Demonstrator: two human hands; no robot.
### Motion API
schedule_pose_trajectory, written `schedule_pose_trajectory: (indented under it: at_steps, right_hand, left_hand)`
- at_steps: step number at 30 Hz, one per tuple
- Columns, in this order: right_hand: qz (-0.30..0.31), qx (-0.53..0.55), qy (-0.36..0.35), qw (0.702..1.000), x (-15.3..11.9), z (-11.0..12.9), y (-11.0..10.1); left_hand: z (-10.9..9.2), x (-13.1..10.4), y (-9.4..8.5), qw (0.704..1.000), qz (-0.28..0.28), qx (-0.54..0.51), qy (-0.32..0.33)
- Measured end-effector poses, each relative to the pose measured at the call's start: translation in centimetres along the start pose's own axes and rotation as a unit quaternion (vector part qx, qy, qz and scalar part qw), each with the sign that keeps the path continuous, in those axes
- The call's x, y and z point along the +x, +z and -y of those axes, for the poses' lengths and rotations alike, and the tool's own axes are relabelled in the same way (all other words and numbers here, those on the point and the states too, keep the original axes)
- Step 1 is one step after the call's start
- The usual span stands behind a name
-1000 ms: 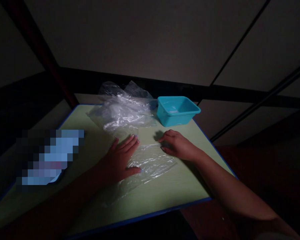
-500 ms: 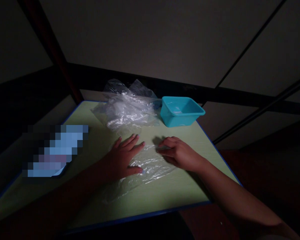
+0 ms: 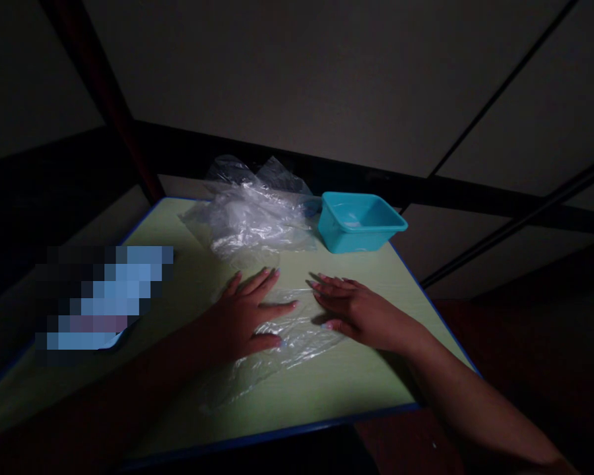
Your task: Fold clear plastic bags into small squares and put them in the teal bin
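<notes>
A clear plastic bag point(image 3: 297, 336) lies spread on the pale green table point(image 3: 327, 389). Over its left part rests my left hand point(image 3: 245, 320), palm down with the fingers apart. My right hand point(image 3: 359, 310) is at the bag's right end, palm down, its fingers stretched out toward the left and the thumb a little apart from them. Neither hand grips anything. Between the two hands a strip of the film shows, wrinkled and shiny.
Behind the hands is a heap of crumpled clear plastic bags point(image 3: 257, 221). A turquoise basin point(image 3: 359, 237) stands at the back right edge. On the left lies a blurred-out bluish object point(image 3: 123, 290). Dark panels rise behind the table.
My right hand's fingers, bent before, have straightened and lie flatter, with the thumb now showing. My left index finger has shifted slightly right and down.
</notes>
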State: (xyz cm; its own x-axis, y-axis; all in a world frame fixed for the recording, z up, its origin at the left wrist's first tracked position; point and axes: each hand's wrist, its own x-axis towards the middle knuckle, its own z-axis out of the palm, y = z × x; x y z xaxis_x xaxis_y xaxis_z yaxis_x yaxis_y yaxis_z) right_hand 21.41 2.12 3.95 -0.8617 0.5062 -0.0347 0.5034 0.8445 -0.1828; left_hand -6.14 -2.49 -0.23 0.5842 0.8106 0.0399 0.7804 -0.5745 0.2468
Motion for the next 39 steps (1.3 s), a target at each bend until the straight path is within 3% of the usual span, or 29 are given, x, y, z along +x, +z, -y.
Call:
schedule_pose_trajectory:
  at_steps: [14, 26, 31, 35, 39]
  right_hand:
    - [0.041, -0.020, 0.066, 0.997, -0.3, -0.9, -0.3]
    - [0.061, -0.032, 0.121, 0.990, -0.3, -0.7, -0.3]
    - [0.032, -0.047, 0.129, 0.990, -0.3, -0.5, -0.5]
    - [-0.007, -0.043, 0.104, 0.994, 0.3, 0.7, -0.3]
    - [0.012, -0.010, 0.037, 0.999, 1.3, 2.3, 0.9]
  left_hand:
    - [-0.2, 0.4, -0.6, 0.997, 0.065, -0.005, 0.041]
    - [-0.3, 0.5, -0.5, 0.996, 0.070, 0.003, 0.049]
    - [-0.4, 0.4, -0.2, 0.998, 0.054, 0.025, 0.037]
    - [-0.5, 0.3, 0.0, 0.997, 0.057, 0.039, 0.030]
    - [-0.6, 0.3, 0.1, 0.998, 0.044, 0.046, 0.029]
